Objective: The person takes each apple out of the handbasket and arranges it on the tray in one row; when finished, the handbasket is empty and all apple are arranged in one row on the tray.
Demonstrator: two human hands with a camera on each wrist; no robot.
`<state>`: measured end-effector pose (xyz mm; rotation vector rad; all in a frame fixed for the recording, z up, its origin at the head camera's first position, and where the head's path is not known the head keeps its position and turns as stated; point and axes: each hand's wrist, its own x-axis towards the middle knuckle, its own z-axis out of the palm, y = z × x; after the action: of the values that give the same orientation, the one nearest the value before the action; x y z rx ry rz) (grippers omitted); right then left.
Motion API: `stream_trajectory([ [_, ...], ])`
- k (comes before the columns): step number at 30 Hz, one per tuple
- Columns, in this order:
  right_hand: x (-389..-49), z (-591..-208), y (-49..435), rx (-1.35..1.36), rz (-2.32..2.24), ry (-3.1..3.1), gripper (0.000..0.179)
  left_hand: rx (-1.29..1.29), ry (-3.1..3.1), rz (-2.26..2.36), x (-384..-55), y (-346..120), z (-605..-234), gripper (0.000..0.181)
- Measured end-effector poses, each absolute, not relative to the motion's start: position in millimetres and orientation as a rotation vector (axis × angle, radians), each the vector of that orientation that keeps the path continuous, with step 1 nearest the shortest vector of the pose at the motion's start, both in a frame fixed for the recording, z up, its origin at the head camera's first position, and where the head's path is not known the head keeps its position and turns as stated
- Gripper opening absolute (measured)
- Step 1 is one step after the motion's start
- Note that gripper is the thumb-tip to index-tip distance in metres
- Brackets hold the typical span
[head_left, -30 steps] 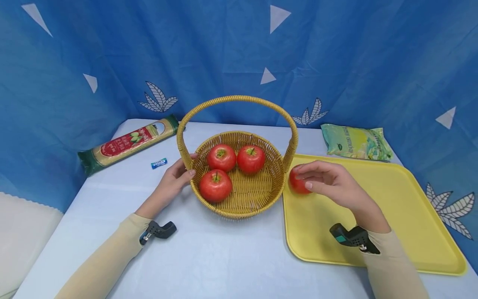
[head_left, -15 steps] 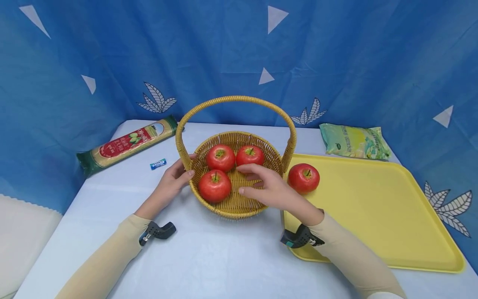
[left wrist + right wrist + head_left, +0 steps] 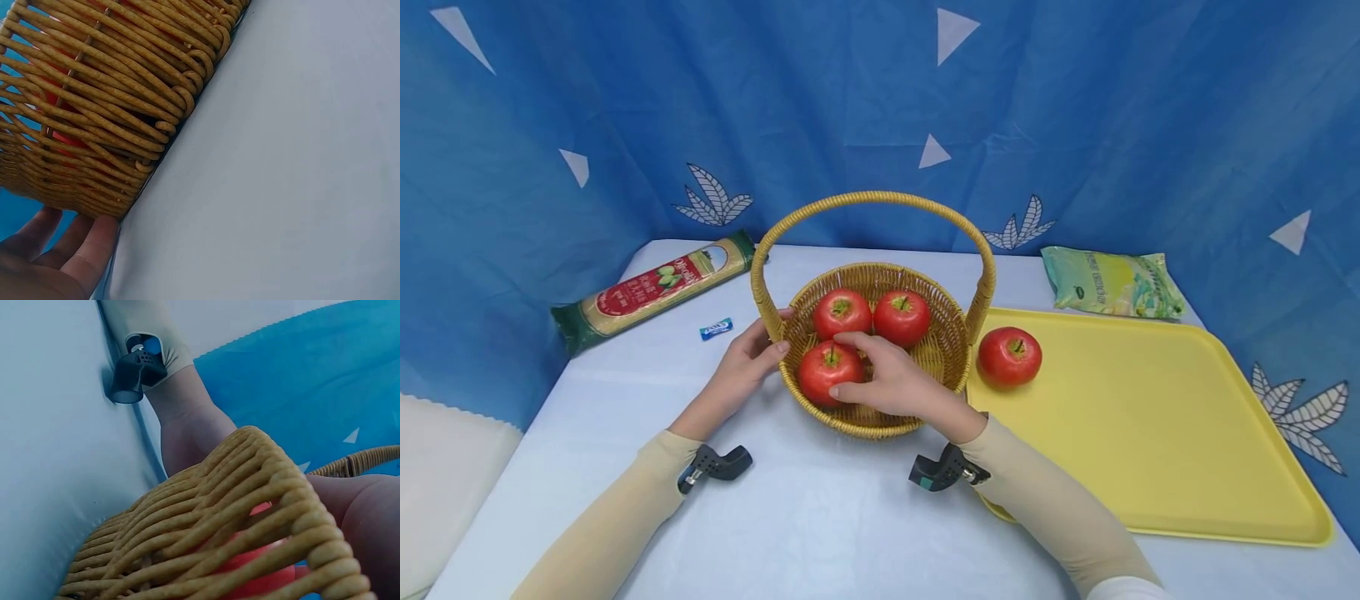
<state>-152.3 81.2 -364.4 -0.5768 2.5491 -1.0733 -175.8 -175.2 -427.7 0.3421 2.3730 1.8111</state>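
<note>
A wicker basket (image 3: 880, 429) with a tall arched handle (image 3: 876, 198) stands in the middle of the table in the head view. My left hand (image 3: 747, 367) holds its left side where the handle meets the rim; in the left wrist view, fingers (image 3: 94, 253) touch the outer wall. Inside the basket, my right hand (image 3: 891, 379) spans the front-left red apple (image 3: 823, 375), thumb in front and fingers over its far side. That apple rests among two more, a back-left apple (image 3: 842, 312) and a back-right apple (image 3: 904, 321). The basket wall partly hides the right hand in the right wrist view.
On the right lies a yellow tray (image 3: 1150, 433) with one apple (image 3: 1009, 357) at its left edge. Behind it is a green-yellow packet (image 3: 1116, 283). A spaghetti pack (image 3: 655, 292) and a small blue-green wrapper (image 3: 717, 328) lie at left. A blue curtain (image 3: 850, 100) encloses the back.
My right hand has let go of the apple at the tray's left edge and moved left into the basket, to the front-left apple. My left hand has stayed on the basket.
</note>
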Motion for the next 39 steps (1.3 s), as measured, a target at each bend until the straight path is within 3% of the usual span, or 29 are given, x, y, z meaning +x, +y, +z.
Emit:
stream_trajectory([
  [20,-155.8,-370.3,81.0,-0.697,-1.176,2.437,0.038,0.348,2.364,1.845,-175.9,-175.0,-428.0,0.053],
  [39,-156.7,-367.8,78.3,-0.715,-1.037,2.497,0.044,0.361,2.386,1.833,-176.0,-173.2,-426.9,0.053],
])
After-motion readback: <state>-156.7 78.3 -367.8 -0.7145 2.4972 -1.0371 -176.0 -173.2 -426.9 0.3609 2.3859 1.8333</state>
